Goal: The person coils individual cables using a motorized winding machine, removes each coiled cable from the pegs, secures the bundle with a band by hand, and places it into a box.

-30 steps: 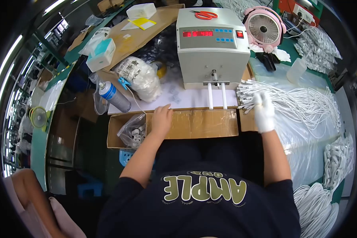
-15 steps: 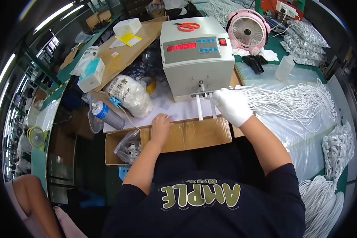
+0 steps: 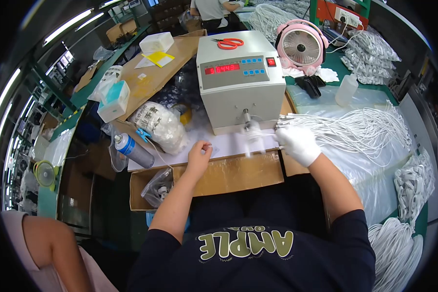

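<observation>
My right hand [image 3: 299, 145], in a white glove, is closed around a white cable [image 3: 268, 135] just right of the winding machine [image 3: 243, 82]. From the glove the cable runs left to the winding fork [image 3: 254, 138] on the machine's front shaft. The fork and the cable on it are smeared by motion. My bare left hand [image 3: 198, 155] is held with curled fingers over the near edge of the white work surface, left of the fork; I see nothing in it. Red digits light the machine's display [image 3: 222, 69].
White cables [image 3: 350, 126] lie spread at the right. Red-handled scissors [image 3: 228, 44] rest on the machine, with a pink fan [image 3: 302, 46] beside it. A spray can [image 3: 134, 151] and a cardboard box [image 3: 233, 174] are near. Another person's arm [image 3: 58, 243] shows lower left.
The fork was still and is now blurred, with cable around it. My right hand has moved right and down, away from the fork. My left fingers have curled in. The display digits differ.
</observation>
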Action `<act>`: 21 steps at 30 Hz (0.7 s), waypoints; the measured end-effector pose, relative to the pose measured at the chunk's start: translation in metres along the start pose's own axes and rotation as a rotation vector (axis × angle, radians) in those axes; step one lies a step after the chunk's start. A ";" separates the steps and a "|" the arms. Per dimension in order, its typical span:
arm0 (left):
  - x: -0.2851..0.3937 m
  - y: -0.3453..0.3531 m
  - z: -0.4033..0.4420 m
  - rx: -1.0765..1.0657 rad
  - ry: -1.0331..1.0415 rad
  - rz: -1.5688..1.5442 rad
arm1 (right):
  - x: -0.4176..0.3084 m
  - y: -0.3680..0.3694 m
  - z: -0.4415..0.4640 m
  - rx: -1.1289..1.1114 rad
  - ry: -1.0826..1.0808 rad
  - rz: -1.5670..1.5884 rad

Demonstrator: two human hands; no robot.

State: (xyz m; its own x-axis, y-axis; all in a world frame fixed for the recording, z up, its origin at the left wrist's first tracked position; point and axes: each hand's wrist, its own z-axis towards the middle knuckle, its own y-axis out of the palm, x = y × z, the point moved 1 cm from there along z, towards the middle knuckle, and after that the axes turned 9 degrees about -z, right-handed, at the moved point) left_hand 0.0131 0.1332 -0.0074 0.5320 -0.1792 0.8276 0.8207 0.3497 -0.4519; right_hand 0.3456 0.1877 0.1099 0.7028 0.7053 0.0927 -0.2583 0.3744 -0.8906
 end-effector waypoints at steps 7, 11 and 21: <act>0.007 -0.009 0.002 0.029 -0.194 -0.245 | -0.035 0.012 -0.011 -0.086 0.058 0.076; 0.060 0.009 0.018 -0.041 -0.062 -0.377 | -0.076 0.034 -0.010 -0.179 0.596 1.055; 0.192 0.061 0.049 -0.553 0.058 0.144 | -0.130 0.087 0.036 0.495 0.889 2.354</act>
State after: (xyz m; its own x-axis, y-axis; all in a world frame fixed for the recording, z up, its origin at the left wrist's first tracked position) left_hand 0.1555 0.1652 0.1401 0.6440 -0.2205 0.7325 0.7181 -0.1557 -0.6783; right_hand 0.2081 0.1505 0.0360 -0.7925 -0.2275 -0.5659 -0.5635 -0.0820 0.8221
